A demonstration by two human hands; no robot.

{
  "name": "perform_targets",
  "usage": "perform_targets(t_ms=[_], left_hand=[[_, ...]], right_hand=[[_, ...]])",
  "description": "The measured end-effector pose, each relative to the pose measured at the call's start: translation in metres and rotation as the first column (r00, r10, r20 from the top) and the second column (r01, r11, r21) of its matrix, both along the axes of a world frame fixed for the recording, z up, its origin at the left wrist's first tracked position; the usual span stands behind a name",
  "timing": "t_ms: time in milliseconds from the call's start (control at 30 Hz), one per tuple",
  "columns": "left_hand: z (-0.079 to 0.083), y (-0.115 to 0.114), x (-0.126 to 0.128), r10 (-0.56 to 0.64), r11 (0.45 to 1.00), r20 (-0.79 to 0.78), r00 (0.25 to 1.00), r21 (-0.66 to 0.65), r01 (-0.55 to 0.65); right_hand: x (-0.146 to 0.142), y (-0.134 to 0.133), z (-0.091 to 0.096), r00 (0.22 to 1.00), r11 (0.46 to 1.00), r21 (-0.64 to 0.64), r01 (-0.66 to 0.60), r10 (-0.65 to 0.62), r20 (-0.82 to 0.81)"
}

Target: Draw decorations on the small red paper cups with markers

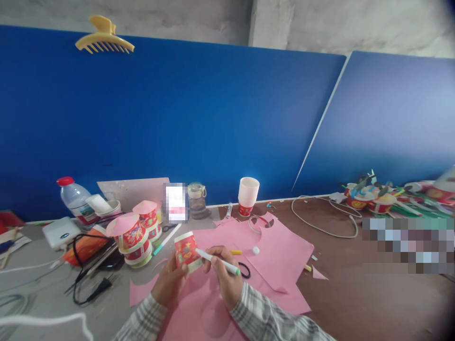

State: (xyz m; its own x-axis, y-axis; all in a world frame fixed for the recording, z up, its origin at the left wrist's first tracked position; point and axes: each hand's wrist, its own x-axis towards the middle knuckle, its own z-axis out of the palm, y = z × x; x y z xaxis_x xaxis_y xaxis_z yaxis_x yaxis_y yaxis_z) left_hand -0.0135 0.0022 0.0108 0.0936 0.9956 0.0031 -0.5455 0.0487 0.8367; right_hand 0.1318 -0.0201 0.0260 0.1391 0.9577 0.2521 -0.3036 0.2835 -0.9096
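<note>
My left hand (pixel 173 279) is wrapped round a red printed paper cup (pixel 185 251), which it holds tilted over the pink paper (pixel 199 308). In my right hand (pixel 225 270) is a white marker (pixel 222 261) with a green end. The marker's other end points at the cup's side and seems to touch it. Just beyond my right hand lie a yellow marker piece (pixel 236 252), a small white ball (pixel 255 250) and the black handle of scissors (pixel 245 270), partly hidden by the hand.
Stacked red cups with pink cone tops (pixel 128 237) stand at left, near a plastic bottle (pixel 76 201). Behind are a clear water jar (pixel 197 201) and stacked white cups (pixel 248 194). A cable (pixel 320 232) loops at right, before several decorated cups (pixel 380 203). A blue partition (pixel 213 113) backs the table.
</note>
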Motion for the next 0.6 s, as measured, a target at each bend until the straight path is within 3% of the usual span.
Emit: perform_targets(t_ms=[233,600], left_hand=[[0.0013,-0.0006,-0.0008,0.004,0.997,0.033,0.999,-0.072,-0.001],[0.0033,-0.0013,0.0017,0.029,0.998,0.083,0.996,-0.066,-0.024]], right_hand=[[0.0014,-0.0005,-0.0038,0.999,0.999,-0.046,-0.012,0.01,-0.036],[0.0016,-0.001,-0.0014,1.0,0.998,-0.059,-0.006,0.006,-0.004]])
